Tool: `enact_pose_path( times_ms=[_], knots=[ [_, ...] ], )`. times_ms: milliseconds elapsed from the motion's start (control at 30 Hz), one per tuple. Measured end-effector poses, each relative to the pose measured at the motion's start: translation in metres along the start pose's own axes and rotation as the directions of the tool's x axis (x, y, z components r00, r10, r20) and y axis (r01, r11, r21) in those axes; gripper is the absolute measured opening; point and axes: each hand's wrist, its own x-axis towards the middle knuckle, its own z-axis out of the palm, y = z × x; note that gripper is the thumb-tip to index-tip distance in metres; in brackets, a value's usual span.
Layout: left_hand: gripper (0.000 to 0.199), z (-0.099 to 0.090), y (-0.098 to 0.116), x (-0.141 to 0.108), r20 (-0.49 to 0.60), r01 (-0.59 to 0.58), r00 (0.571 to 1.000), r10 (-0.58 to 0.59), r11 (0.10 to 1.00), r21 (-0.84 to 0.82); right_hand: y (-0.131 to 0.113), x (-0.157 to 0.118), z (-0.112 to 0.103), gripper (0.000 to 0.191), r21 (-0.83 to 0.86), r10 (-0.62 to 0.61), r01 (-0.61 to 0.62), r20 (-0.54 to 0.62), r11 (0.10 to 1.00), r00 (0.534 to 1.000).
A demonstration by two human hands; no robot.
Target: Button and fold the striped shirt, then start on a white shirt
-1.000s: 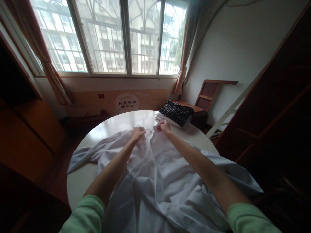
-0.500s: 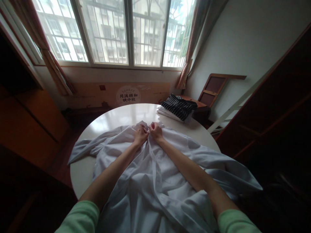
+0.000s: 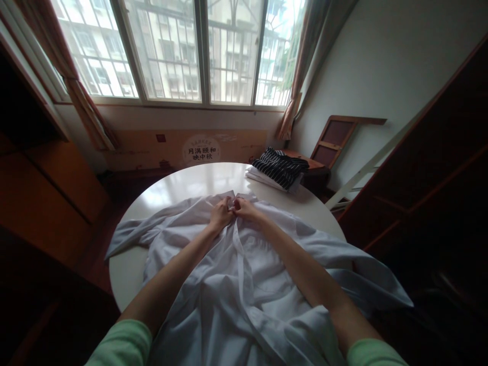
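White tabletop [image 3: 179, 185] carries folded clothes [image 3: 281, 169] near a pale shirt [image 3: 221, 292], which both hands [image 3: 221, 214] [image 3: 246, 209], together, apparently pinch.

Both arms [image 3: 183, 262] stretch forward, fingers [image 3: 237, 204] curled close together

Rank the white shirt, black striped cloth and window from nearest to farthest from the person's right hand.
Nearest to the right hand first, in the head view:
1. White shirt, touching it.
2. Black striped cloth, on the table, farther right.
3. Window, beyond the table.
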Motion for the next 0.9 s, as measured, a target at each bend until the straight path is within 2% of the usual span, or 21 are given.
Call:
enact_pose_path(
  times_ms=[100, 233, 367, 667, 767, 900],
  knots=[
    [0.033, 0.002, -0.003, 0.002, -0.011, -0.002, 1.000, 0.002, 1.000, -0.018, -0.001, -0.002, 0.005, 0.009, -0.049, 0.037, -0.042, -0.103, 0.998, 0.994],
    [0.028, 0.003, -0.004, 0.004, -0.068, 0.008, 0.998, -0.010, 1.000, -0.025, -0.005, -0.005, 0.011, 0.008, -0.002, 0.132, -0.136, -0.233, 0.991, 0.964],
    [0.027, 0.003, -0.003, 0.003, -0.092, 0.055, 0.994, -0.056, 0.998, -0.017, -0.008, -0.006, 0.011, 0.009, 0.027, 0.183, -0.182, -0.256, 0.983, 0.949],
    [0.025, 0.004, -0.006, 0.003, -0.079, 0.050, 0.995, -0.053, 0.998, -0.045, -0.016, -0.013, 0.009, 0.020, -0.241, 0.219, -0.278, -0.243, 0.930, 0.945],
    [0.024, 0.005, -0.007, 0.003, -0.080, 0.047, 0.995, -0.051, 0.997, -0.053, -0.012, -0.013, 0.007, 0.018, -0.215, 0.212, -0.270, -0.259, 0.939, 0.942],
    [0.023, 0.005, -0.008, 0.003, -0.070, 0.046, 0.996, -0.052, 0.995, -0.083, -0.005, -0.010, 0.006, 0.010, -0.091, 0.203, -0.244, -0.324, 0.965, 0.924]
  ],
)
